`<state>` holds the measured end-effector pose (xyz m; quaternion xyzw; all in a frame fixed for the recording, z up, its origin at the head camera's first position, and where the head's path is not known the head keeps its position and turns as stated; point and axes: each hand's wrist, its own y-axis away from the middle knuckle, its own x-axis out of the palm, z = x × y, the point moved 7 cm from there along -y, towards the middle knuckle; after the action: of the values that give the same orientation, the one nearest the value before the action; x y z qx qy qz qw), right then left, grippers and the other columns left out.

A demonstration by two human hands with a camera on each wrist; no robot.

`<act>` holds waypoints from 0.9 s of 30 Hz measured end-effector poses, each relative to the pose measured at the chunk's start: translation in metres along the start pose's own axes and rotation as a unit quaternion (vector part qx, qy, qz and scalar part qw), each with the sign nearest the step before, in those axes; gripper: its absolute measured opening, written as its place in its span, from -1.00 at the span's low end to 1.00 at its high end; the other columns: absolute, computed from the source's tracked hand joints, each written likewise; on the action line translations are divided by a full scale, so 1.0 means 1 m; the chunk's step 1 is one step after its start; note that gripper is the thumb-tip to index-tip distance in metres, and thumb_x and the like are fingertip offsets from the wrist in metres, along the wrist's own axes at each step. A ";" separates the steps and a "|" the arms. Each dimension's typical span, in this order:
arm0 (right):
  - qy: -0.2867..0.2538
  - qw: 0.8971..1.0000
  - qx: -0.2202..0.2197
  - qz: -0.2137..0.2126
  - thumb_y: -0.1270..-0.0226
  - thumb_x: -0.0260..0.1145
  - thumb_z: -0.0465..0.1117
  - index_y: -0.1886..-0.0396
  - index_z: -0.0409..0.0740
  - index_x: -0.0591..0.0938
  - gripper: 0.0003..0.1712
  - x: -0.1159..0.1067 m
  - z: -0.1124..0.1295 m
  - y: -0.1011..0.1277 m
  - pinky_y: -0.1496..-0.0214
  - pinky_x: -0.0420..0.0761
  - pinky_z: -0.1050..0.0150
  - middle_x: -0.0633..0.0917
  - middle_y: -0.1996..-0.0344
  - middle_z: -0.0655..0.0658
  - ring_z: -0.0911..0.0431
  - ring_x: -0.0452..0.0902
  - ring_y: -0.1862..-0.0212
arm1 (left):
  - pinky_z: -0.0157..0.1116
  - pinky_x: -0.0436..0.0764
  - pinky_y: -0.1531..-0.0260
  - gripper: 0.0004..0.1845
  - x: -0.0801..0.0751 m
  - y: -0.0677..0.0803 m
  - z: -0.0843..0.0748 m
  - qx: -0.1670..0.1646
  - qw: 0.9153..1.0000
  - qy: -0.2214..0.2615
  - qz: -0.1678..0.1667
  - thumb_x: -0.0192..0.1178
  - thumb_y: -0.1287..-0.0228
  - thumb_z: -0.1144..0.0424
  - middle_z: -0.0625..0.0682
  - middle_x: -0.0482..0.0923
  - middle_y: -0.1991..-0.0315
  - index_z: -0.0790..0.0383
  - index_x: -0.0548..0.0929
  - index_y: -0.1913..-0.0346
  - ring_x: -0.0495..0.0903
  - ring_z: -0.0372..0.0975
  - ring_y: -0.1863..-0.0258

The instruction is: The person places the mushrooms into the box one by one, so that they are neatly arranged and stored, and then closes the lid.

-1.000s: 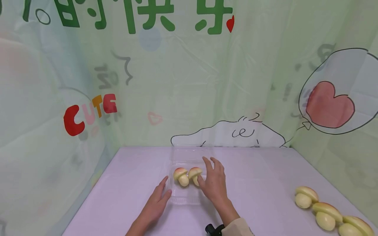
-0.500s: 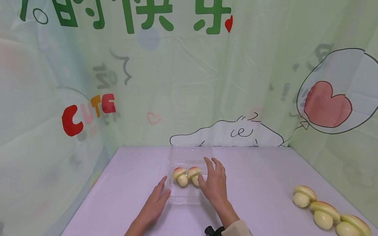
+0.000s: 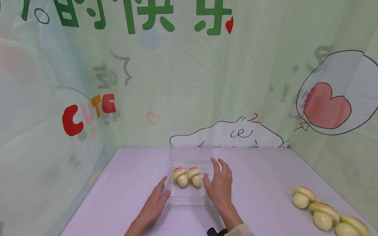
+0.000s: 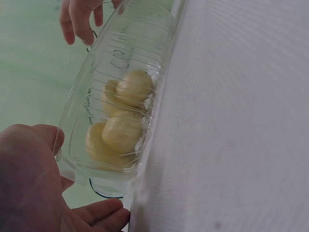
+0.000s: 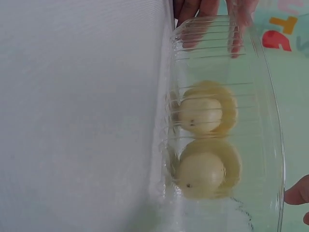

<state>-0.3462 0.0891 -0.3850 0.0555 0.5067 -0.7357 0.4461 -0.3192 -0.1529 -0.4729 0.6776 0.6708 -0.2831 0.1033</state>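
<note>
A clear plastic container lies open on the pale table, its lid tipped back. Inside it, side by side, are two toy mushrooms with reddish-yellow caps. My left hand lies flat on the table, with its thumb against the container's left wall. My right hand hovers just right of the container with fingers spread, holding nothing. In the left wrist view the mushrooms show through the ribbed container. The right wrist view shows both mushrooms from below.
Three more toy mushrooms lie in a row near the table's right front edge. Green printed curtains close off the back and both sides. A dark wrist strap shows at the bottom.
My right hand has drawn back to the right, off the right-hand mushroom and out of the container. My left hand and both mushrooms have stayed put.
</note>
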 end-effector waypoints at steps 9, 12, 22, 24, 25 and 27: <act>-0.007 0.999 0.002 -0.038 0.06 0.40 -0.27 -0.16 -0.14 0.49 -0.33 -0.013 -0.007 0.001 -0.12 0.25 -0.17 0.39 -0.15 -0.33 -0.28 0.24 -0.17 | 0.11 0.11 -0.26 -0.37 0.001 0.000 0.001 -0.002 1.000 -0.005 0.004 -0.11 -0.43 -0.08 0.15 0.16 -0.37 0.03 0.07 -0.46 0.10 -0.01 -0.36; -0.009 0.999 0.008 -0.047 0.07 0.40 -0.28 -0.15 -0.15 0.49 -0.34 -0.017 -0.010 0.002 -0.13 0.24 -0.16 0.39 -0.15 -0.34 -0.28 0.24 -0.17 | 0.11 0.10 -0.27 -0.37 0.001 0.000 0.002 -0.007 1.000 -0.005 0.004 -0.11 -0.42 -0.09 0.14 0.16 -0.37 0.00 0.07 -0.46 0.09 -0.01 -0.36; -0.004 0.997 0.033 -0.066 0.07 0.40 -0.29 -0.15 -0.16 0.49 -0.33 -0.025 -0.021 0.004 -0.12 0.23 -0.16 0.39 -0.15 -0.32 -0.26 0.22 -0.18 | 0.05 0.11 -0.28 -0.35 0.000 0.001 0.001 -0.006 1.000 0.013 0.001 -0.09 -0.40 -0.13 0.07 0.16 -0.37 -0.03 0.08 -0.45 0.10 -0.11 -0.35; 0.000 0.997 0.038 -0.068 0.06 0.40 -0.28 -0.15 -0.15 0.49 -0.34 -0.027 -0.025 0.003 -0.10 0.24 -0.17 0.38 -0.15 -0.32 -0.26 0.22 -0.18 | 0.07 0.10 -0.28 -0.36 0.001 0.000 0.002 -0.010 1.000 0.010 0.003 -0.10 -0.41 -0.11 0.09 0.15 -0.37 -0.02 0.07 -0.45 0.09 -0.08 -0.36; 0.002 0.997 0.041 -0.068 0.06 0.40 -0.28 -0.15 -0.16 0.49 -0.34 -0.028 -0.026 0.003 -0.09 0.24 -0.18 0.38 -0.16 -0.32 -0.26 0.22 -0.19 | 0.08 0.09 -0.28 -0.37 0.001 0.000 0.002 -0.013 1.000 0.009 0.005 -0.10 -0.41 -0.10 0.10 0.15 -0.38 -0.02 0.07 -0.46 0.08 -0.06 -0.36; 0.006 0.997 0.045 -0.067 0.05 0.40 -0.28 -0.16 -0.16 0.48 -0.34 -0.030 -0.029 0.002 -0.08 0.25 -0.19 0.38 -0.16 -0.32 -0.26 0.21 -0.19 | 0.12 0.08 -0.27 -0.37 0.002 -0.001 0.004 -0.017 1.000 0.007 0.007 -0.10 -0.42 -0.08 0.14 0.13 -0.39 0.00 0.07 -0.46 0.07 -0.01 -0.37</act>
<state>-0.3373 0.1295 -0.3845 0.0463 0.4784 -0.7855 0.3899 -0.3213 -0.1525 -0.4768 0.6823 0.6714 -0.2664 0.1124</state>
